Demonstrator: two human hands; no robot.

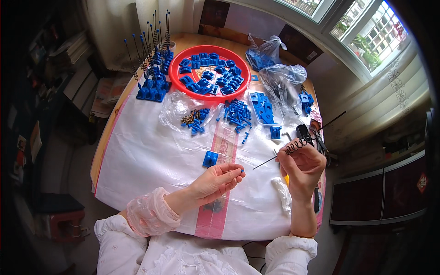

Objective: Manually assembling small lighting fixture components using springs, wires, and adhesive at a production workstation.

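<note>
Low over the middle of the table, my left hand (pixel 219 181) is closed in a pinch on a small blue ball (pixel 242 171), which shows at its fingertips. To its right, my right hand (pixel 302 167) is closed around a black coiled spring wire (pixel 297 145). One straight end of this wire points left toward the blue ball, with a gap between them; the other end rises to the upper right. Just beyond my left hand lies a blue plastic block (pixel 210 158).
A red round tray (pixel 172 73) holds several blue parts. At the far left, spring wires with blue tips (pixel 147 55) stand upright in blue bases (pixel 153 90). Blue pins (pixel 238 114), brass-coloured screws (pixel 192 120), a clear container (pixel 266 110) and plastic bags (pixel 279 78) lie mid-table. A crumpled white cloth (pixel 283 196) is near my right wrist.
</note>
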